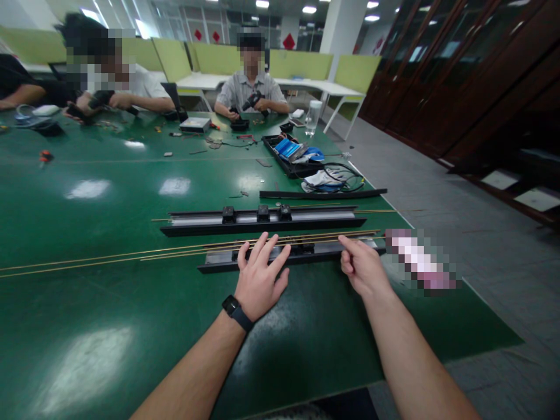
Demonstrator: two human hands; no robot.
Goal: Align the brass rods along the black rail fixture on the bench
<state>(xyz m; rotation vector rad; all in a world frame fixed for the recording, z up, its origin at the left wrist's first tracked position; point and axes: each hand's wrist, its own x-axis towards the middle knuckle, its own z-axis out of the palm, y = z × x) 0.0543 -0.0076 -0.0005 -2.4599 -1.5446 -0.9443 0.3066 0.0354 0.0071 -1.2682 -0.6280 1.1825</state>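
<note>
Pointing, the right hand (364, 265) is at thin golden rods (315, 237).

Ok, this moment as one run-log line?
left hand: open, spread over golden rods | right hand: index extended at rods, contact unclear | near black channel: beneath rods | far black channel: holds black blocks

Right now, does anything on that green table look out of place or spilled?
Nothing looks spilled. The long gold-coloured rods stand out a little, because they reach far past the left end of the near black channel. Farther back, small scraps lie scattered, which looks untidy.
</note>
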